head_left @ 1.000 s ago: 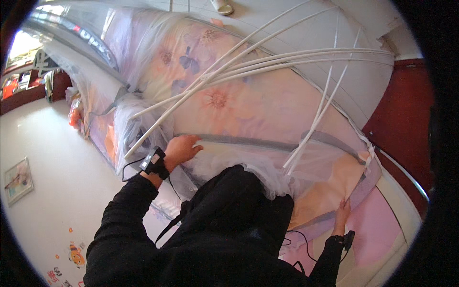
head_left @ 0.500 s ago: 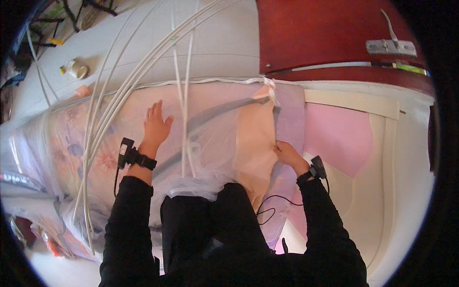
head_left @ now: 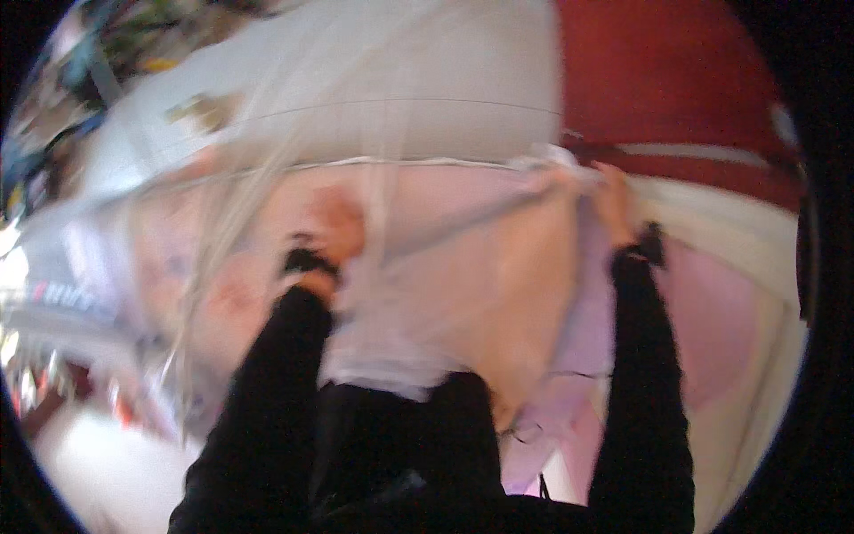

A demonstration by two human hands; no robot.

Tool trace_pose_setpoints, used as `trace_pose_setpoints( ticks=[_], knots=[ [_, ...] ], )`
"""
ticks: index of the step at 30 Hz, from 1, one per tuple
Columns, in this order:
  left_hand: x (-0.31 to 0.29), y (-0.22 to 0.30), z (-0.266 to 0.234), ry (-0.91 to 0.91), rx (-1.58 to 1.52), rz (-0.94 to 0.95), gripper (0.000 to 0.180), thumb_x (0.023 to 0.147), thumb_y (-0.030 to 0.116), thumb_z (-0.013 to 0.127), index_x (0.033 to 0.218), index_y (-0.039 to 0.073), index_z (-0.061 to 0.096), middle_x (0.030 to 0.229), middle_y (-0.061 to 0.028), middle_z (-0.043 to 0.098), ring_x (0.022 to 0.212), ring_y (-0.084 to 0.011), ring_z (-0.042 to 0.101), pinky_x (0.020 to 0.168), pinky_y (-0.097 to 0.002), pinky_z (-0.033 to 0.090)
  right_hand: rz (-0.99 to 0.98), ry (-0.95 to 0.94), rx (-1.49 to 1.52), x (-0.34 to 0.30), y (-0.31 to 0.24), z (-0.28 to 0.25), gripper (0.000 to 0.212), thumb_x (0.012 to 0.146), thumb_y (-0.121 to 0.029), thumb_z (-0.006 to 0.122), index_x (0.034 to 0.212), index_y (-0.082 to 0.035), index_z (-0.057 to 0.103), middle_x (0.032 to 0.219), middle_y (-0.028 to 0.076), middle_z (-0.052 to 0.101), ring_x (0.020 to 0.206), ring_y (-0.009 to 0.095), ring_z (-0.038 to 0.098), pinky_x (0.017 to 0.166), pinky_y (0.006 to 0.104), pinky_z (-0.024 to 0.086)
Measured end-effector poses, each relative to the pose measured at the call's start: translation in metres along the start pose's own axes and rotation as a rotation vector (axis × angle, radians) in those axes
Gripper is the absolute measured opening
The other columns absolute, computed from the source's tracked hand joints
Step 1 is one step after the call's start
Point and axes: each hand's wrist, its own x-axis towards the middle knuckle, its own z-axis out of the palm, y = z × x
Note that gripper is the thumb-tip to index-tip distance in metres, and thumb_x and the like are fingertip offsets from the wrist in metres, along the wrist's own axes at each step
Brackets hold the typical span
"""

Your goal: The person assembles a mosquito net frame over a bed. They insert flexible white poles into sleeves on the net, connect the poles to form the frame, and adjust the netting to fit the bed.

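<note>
Lying at the bunched white corner (head_left: pixel 553 157) of the sheer netting (head_left: pixel 427 298), the right hand's (head_left: pixel 613 203) fingers are blurred; whether they grasp it, I cannot tell. Leftward from them the netting spreads pale and see-through, with a peach panel (head_left: pixel 520 276) and a slanting grey band (head_left: pixel 467 222). Farther left, the left hand (head_left: pixel 340 224) is over pinkish cloth (head_left: pixel 231 285), its grip equally unclear, beside pale poles (head_left: pixel 381 191).
</note>
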Motion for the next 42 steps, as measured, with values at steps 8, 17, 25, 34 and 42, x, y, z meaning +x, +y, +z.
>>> trace_pose_setpoints(
  ticks=[8, 17, 25, 34, 42],
  knots=[
    [0.043, -0.016, -0.029, -1.121, -1.120, -0.614, 0.091, 0.087, 0.058, 0.041, 0.147, 0.012, -0.011, 0.146, -0.0253, -0.026, 0.129, -0.0536, -0.027, 0.101, -0.0703, -0.002, 0.181, -0.773, 0.372, 0.059, 0.017, 0.005, 0.034, 0.095, -0.027, 0.044, 0.116, -0.003, 0.056, 0.110, 0.008, 0.057, 0.096, 0.019, 0.055, 0.080, 0.0329, 0.044],
    [0.045, -0.043, -0.034, -1.176, -1.025, -0.561, 0.086, 0.089, 0.061, 0.030, 0.146, 0.012, -0.013, 0.147, -0.0224, -0.026, 0.132, -0.0502, -0.024, 0.094, -0.0770, -0.002, 0.193, -0.574, 0.413, 0.046, 0.007, 0.001, 0.034, 0.094, -0.027, 0.045, 0.115, -0.001, 0.055, 0.109, 0.009, 0.058, 0.096, 0.020, 0.055, 0.081, 0.0334, 0.044],
    [0.046, -0.051, -0.039, -1.216, -1.087, -0.559, 0.086, 0.089, 0.062, 0.030, 0.147, 0.013, -0.010, 0.149, -0.0216, -0.023, 0.134, -0.0482, -0.021, 0.096, -0.0744, -0.004, 0.424, -0.694, 0.657, 0.042, -0.044, -0.015, 0.037, 0.093, -0.030, 0.047, 0.115, 0.000, 0.055, 0.104, 0.009, 0.060, 0.091, 0.019, 0.056, 0.078, 0.0329, 0.045],
    [0.048, -0.058, -0.035, -1.213, -1.125, -0.587, 0.088, 0.088, 0.065, 0.034, 0.148, 0.016, -0.008, 0.150, -0.0190, -0.022, 0.136, -0.0451, -0.020, 0.097, -0.0739, -0.006, 0.472, -0.582, 0.403, 0.014, -0.010, -0.038, 0.035, 0.093, -0.018, 0.049, 0.125, -0.003, 0.050, 0.125, 0.012, 0.047, 0.112, 0.024, 0.048, 0.090, 0.0356, 0.041],
    [0.039, -0.053, -0.032, -1.157, -1.197, -0.574, 0.088, 0.088, 0.062, 0.038, 0.148, 0.017, -0.008, 0.150, -0.0185, -0.021, 0.136, -0.0449, -0.019, 0.098, -0.0737, -0.004, 0.779, -0.657, 1.019, 0.030, -0.005, -0.028, 0.043, 0.092, -0.025, 0.051, 0.128, -0.003, 0.046, 0.126, 0.017, 0.049, 0.119, 0.029, 0.045, 0.093, 0.0401, 0.041]
  ],
)
